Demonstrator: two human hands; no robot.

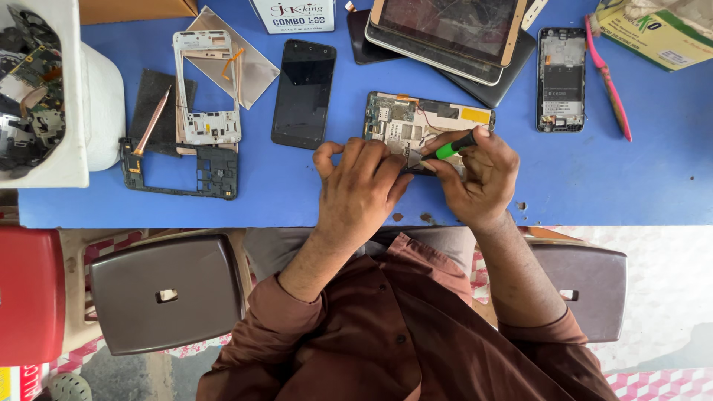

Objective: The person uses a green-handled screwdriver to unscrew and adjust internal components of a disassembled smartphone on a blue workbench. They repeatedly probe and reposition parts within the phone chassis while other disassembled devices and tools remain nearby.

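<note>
The opened phone (427,126), circuit board bared, lies on the blue table (653,171) just before the person. The left hand (360,186) presses down on its near edge, fingers curled; the right hand (479,174) grips a green-handled screwdriver (449,148) (tip at the board). A black phone (303,93) lies just left.

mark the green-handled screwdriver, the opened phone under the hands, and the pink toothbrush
green-handled screwdriver (450,149), head view, on the green grip.
opened phone (416,119), head view, on its exposed circuit board.
pink toothbrush (613,93), head view, mid-handle.
</note>
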